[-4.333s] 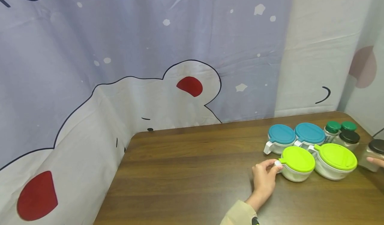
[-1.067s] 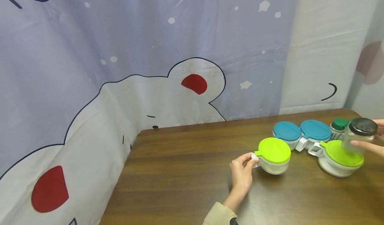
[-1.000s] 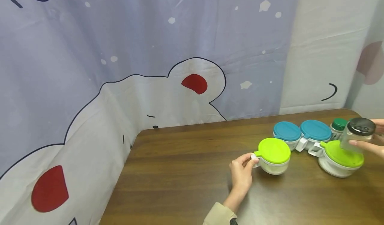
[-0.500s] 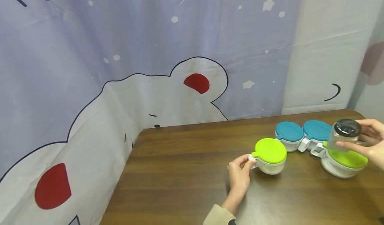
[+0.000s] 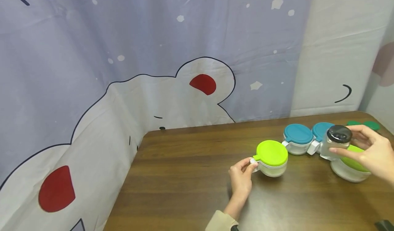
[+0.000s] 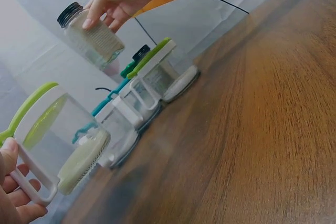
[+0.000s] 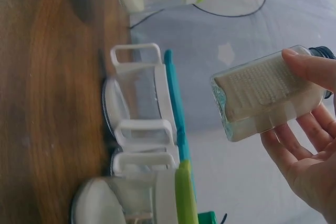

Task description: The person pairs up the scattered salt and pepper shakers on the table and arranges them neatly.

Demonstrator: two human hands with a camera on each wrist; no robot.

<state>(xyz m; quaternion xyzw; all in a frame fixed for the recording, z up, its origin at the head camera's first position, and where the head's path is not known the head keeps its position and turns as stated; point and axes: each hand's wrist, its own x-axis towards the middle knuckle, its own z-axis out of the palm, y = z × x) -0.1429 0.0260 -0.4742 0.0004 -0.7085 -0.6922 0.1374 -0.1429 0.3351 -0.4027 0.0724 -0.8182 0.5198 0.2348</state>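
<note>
My left hand (image 5: 241,181) pinches the white handle of a clear seasoning jar (image 5: 272,170) with a bright green lid. In the left wrist view that jar hangs above the wood, with pale contents at its bottom. My right hand (image 5: 372,152) holds a square clear spice jar (image 5: 335,148) with a black cap, thumb on one side and fingers on the other. The right wrist view shows beige contents and print on its glass. In the head view it overlaps a second green-lidded jar (image 5: 349,172), and the left wrist view shows it raised above the jars.
Two blue-lidded handled jars (image 5: 298,135) stand behind on the wooden table (image 5: 184,176). Green-capped shakers (image 5: 371,125) are at the far right corner, partly hidden by my right hand. Another black-capped jar (image 6: 140,52) shows there. A printed curtain (image 5: 138,104) hangs behind the table.
My left hand has lifted the green-lidded jar out of the group and moved it left. My right hand has picked up the black-capped spice jar and carried it left across the second green-lidded jar.
</note>
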